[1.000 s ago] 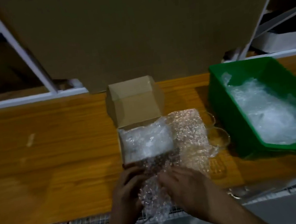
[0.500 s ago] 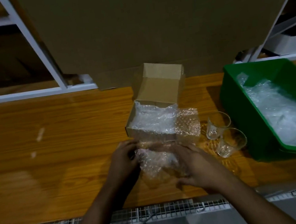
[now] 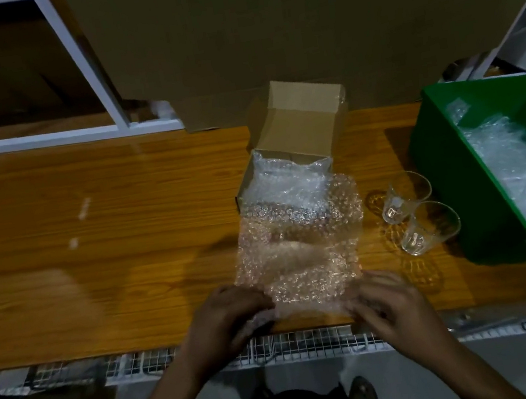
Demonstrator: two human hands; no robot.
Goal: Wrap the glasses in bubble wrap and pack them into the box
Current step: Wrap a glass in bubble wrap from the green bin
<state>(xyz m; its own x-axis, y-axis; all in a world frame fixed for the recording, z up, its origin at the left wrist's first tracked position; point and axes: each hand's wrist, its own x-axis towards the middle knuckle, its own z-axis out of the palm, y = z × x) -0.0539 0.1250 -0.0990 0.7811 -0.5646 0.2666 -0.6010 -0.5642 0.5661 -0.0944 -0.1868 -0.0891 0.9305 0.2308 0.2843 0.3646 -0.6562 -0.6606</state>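
I have both hands, left hand (image 3: 229, 313) and right hand (image 3: 386, 300), pinching the near edge of the bubble wrap sheet (image 3: 297, 255) flat on the bench (image 3: 93, 259); I'd smooth it square before taking a glass (image 3: 429, 227) from beside the box (image 3: 294, 146).

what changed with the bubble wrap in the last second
The wrap, bunched between both hands a second ago, now lies spread flat on the table, left hand and right hand pinning its near corners. Box, two glasses and bin stayed put.

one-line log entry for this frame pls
left hand: on bubble wrap sheet | right hand: on sheet | two glasses unwrapped | box open
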